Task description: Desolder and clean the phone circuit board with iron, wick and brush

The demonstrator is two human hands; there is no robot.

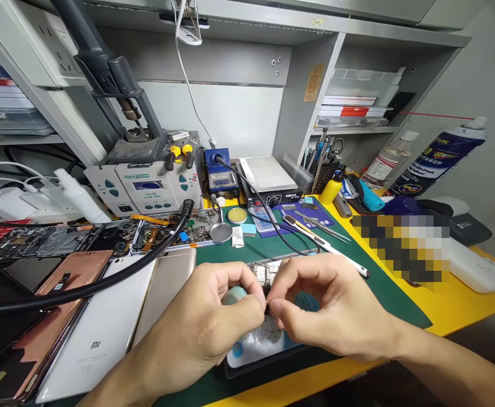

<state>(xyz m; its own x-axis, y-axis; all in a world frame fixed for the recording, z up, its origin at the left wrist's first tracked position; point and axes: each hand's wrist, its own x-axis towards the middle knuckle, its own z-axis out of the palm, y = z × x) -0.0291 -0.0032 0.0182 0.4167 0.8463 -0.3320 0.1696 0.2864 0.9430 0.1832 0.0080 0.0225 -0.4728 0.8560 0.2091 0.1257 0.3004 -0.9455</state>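
My left hand (217, 322) and my right hand (332, 305) meet near the middle of the view, fingertips almost touching. Each is pinched, and between them is a small dark piece (267, 307), too small to name. Below the hands lies a flat pad (256, 353) with blue and white printing and a dark edge. Metal parts (264, 273) show at its top, between the hands. Part of a light green round object (234, 295) is visible behind my left fingers; the rest of it is hidden.
Phone back covers (99, 333) and a thick black hose (103, 288) lie at left. A hot-air station (146, 189) stands behind. A white pen-like tool (341, 257), tweezers (332, 230) and a spray can (438, 158) are at right.
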